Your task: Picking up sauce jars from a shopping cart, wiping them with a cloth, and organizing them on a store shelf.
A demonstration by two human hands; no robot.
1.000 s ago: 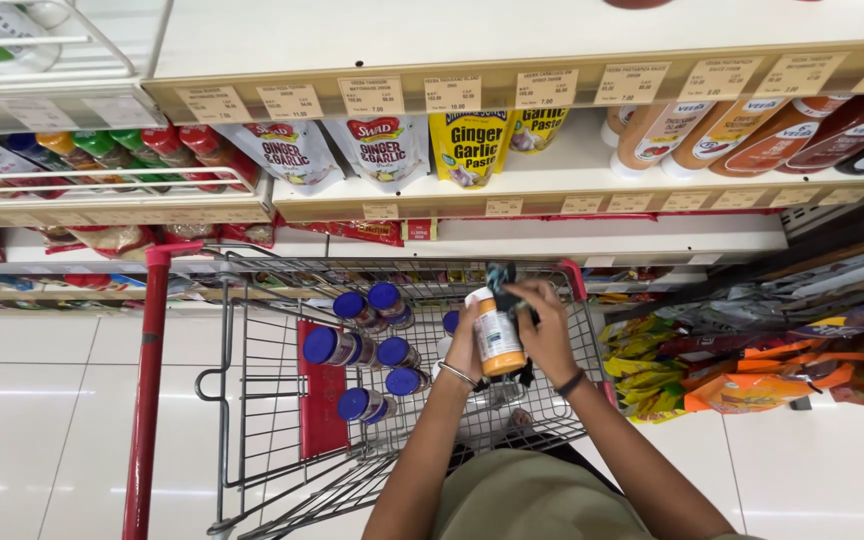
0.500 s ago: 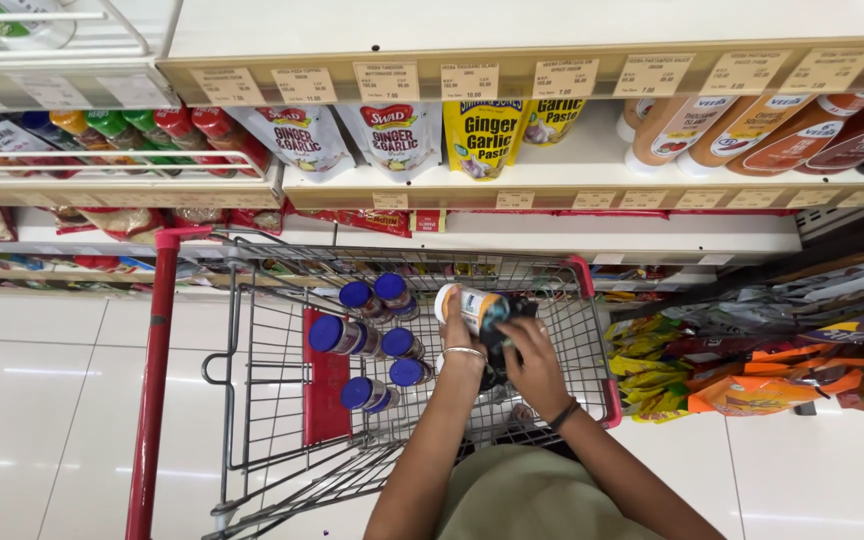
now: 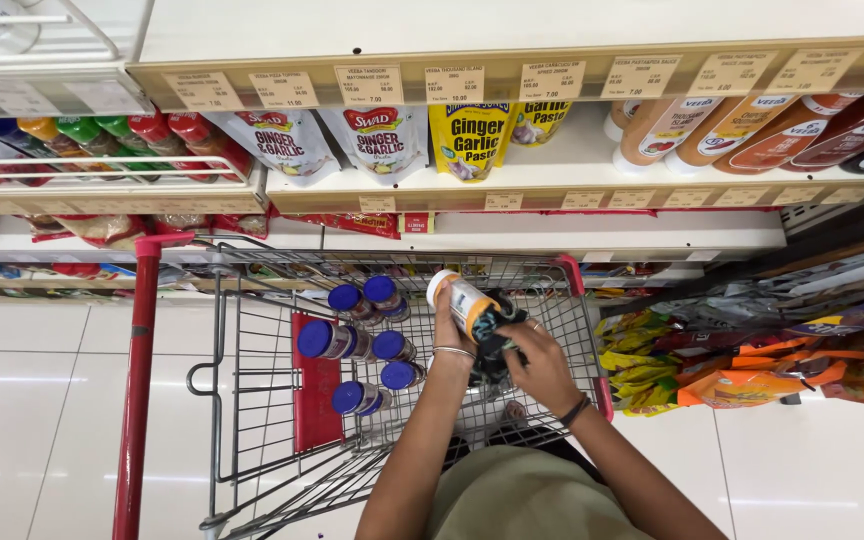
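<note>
Over the wire shopping cart (image 3: 252, 400), my left hand (image 3: 452, 325) holds a jar (image 3: 460, 296) with a white lid and an orange and white label, tilted to the left. My right hand (image 3: 537, 360) presses a dark cloth (image 3: 492, 335) against the jar's lower end. A bangle is on my left wrist and a dark band on my right. Several jars with blue lids (image 3: 367, 330) lie in the cart just left of my hands.
The cart has a red handle bar (image 3: 137, 380) and a red seat flap (image 3: 314, 385). Store shelves ahead carry paste pouches (image 3: 377, 135), sauce bottles (image 3: 742, 130) and price tags. Colourful packets (image 3: 742, 360) fill a rack at right. White tiled floor lies at left.
The jar, held upright over the cart a second ago, has tipped onto its side with the lid pointing left. My right hand has moved down to the jar's bottom with the cloth.
</note>
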